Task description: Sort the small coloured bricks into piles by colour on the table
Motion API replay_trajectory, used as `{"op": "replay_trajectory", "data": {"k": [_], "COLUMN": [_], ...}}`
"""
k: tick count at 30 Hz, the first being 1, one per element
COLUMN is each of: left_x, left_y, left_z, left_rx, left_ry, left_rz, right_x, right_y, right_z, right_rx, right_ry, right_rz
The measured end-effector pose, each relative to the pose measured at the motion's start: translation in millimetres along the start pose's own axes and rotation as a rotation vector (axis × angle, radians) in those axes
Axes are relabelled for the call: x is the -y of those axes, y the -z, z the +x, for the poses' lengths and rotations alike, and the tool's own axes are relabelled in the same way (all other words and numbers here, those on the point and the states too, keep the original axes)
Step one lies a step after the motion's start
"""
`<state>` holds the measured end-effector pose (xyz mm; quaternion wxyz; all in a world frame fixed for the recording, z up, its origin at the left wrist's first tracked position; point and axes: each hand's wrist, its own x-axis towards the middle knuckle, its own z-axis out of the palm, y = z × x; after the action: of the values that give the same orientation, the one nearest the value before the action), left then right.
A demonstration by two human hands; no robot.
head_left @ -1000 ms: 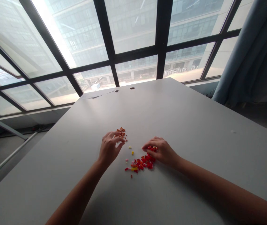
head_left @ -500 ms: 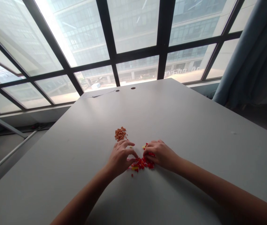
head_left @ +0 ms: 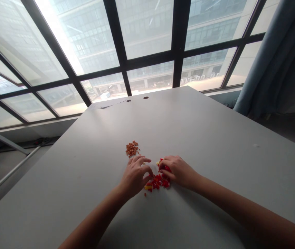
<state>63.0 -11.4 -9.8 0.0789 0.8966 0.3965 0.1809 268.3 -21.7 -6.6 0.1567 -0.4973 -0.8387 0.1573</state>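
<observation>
On the pale grey table [head_left: 189, 121] lies a small heap of tiny orange bricks [head_left: 132, 149]. Nearer me is a looser spread of small red bricks [head_left: 159, 183], with a yellow piece [head_left: 148, 187] at its edge. My left hand [head_left: 135, 175] is curved over the spread's left side, thumb and fingers apart, with nothing visible between them. My right hand [head_left: 177, 171] rests on the red bricks, its fingers curled and covering part of the spread. Whether it grips any is hidden.
The table's far end has several round holes, one being a dark hole [head_left: 145, 98]. Behind it stands a large black-framed window [head_left: 178, 45] facing a building. A blue-grey curtain [head_left: 272, 58] hangs at the right. A metal rail [head_left: 10, 173] runs along the floor at left.
My left hand has moved right and toward me, from beside the orange heap to the red spread. My right hand has shifted only slightly, and the red spread is more covered.
</observation>
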Motion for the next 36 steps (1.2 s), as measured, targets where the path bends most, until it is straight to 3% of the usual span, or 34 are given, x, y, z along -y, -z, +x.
{"op": "replay_trajectory", "data": {"k": [7, 10, 15, 20, 23, 26, 32, 36], "left_x": [-0.1, 6.0, 38.1, 76.3, 83.1, 71.0, 14.8, -5.2], "left_y": [3.5, 12.3, 23.3, 21.2, 17.6, 14.5, 9.8, 8.5], "left_z": [-4.7, -4.0, 7.0, 15.0, 13.2, 9.3, 8.3, 12.4], "left_rx": [-0.047, -0.132, -0.335, -0.360, -0.348, -0.348, -0.284, -0.275], "left_ry": [-0.007, 0.022, 0.172, 0.222, 0.215, 0.191, 0.064, 0.020], "left_rz": [-0.047, -0.014, 0.132, 0.157, 0.153, 0.126, -0.024, -0.056], "right_x": [-6.9, -8.1, -7.6, -9.1, -10.3, -8.7, -0.5, 0.5], "right_y": [-3.9, -4.0, -2.9, -4.4, -5.9, -6.4, -4.9, -5.7], "right_z": [0.6, 0.1, 0.1, 1.0, 1.8, 2.2, 0.9, 0.4], "right_rx": [-0.045, -0.056, -0.069, -0.123, -0.152, -0.164, -0.203, -0.225], "right_ry": [0.018, 0.044, 0.035, 0.030, -0.006, -0.049, -0.034, -0.005], "right_rz": [0.052, 0.102, 0.140, 0.169, 0.271, 0.348, 0.416, 0.391]}}
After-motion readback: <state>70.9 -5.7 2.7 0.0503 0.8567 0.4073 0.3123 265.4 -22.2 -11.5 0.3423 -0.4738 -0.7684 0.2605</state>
